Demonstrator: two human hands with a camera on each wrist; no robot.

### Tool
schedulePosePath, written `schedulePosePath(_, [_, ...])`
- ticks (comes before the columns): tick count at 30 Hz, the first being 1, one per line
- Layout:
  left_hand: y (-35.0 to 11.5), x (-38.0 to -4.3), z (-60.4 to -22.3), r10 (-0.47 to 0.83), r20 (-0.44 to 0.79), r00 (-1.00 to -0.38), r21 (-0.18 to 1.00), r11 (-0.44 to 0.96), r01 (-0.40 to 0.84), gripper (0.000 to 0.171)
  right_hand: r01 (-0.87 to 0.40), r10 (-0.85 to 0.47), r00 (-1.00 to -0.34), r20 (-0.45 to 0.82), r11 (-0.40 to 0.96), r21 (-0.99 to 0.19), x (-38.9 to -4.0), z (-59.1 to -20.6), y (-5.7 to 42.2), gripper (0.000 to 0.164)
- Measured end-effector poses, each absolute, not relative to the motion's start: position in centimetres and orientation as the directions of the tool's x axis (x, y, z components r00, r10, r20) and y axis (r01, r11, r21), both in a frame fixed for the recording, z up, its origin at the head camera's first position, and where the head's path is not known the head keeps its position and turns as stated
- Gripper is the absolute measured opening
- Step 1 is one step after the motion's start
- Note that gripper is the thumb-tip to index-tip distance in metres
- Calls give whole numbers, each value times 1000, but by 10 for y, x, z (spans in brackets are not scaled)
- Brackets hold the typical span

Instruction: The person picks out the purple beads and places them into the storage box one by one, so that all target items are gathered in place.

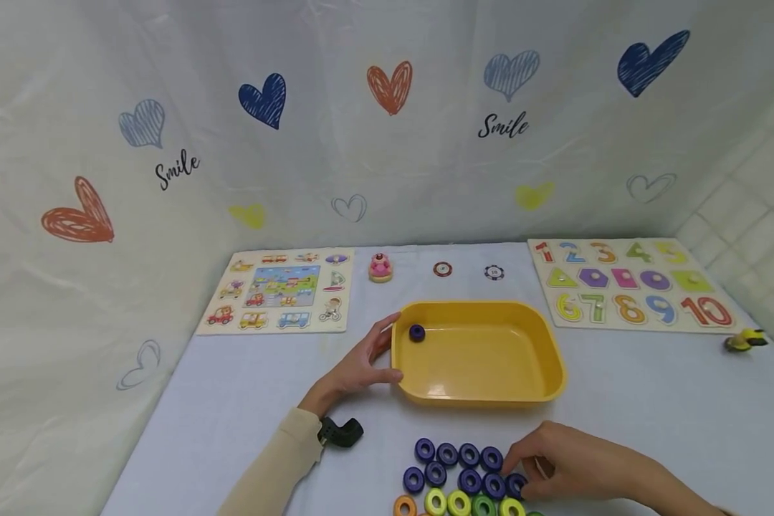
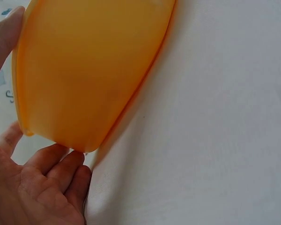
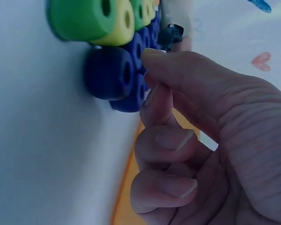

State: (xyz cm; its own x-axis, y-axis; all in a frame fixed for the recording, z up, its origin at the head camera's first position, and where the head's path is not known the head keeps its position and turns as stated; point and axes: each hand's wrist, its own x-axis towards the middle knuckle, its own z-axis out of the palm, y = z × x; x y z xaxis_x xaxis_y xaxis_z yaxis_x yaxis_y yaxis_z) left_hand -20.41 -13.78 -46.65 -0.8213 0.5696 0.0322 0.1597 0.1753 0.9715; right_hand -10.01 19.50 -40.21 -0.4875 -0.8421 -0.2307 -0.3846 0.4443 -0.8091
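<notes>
My left hand (image 1: 360,364) holds the short left end of a yellow tray (image 1: 477,398), its thumb and fingers spread along the rim. In the left wrist view that hand (image 2: 47,183) touches the tray's outer wall (image 2: 89,75). One dark blue ring (image 1: 416,332) lies inside the tray, near the upper left corner. In front of the tray, my right hand (image 1: 570,462) is bent over the rightmost blue ring (image 1: 516,485). From the right wrist, its thumb and index fingertips (image 3: 152,55) appear close above the blue rings (image 3: 107,72), with nothing visibly pinched.
Orange, yellow (image 1: 459,503) and green rings (image 1: 483,506) sit in rows nearest me. A vehicle puzzle board (image 1: 277,290), a pink toy (image 1: 380,268), two round chips (image 1: 442,269) and a number board (image 1: 632,287) stand along the back. A yellow-black toy (image 1: 744,340) is far right.
</notes>
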Motion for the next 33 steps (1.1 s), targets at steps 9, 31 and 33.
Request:
schedulePosePath(9, [-138,-202,-469,571,36,-820,971,172,163,84,-375,-830,-517,-211,441,-815,-94,-415,201,16])
schedulePosePath(31, [-138,-204,-466,573,44,-818,976,149,157,83,228,-612,-609,-505,475,-850,-85,-433,267,27])
schedulePosePath(33, [-138,-204,-465,575,46,-817,977,146,158,83,256,-592,-618,-517,471,-844,-84,-435,272,28])
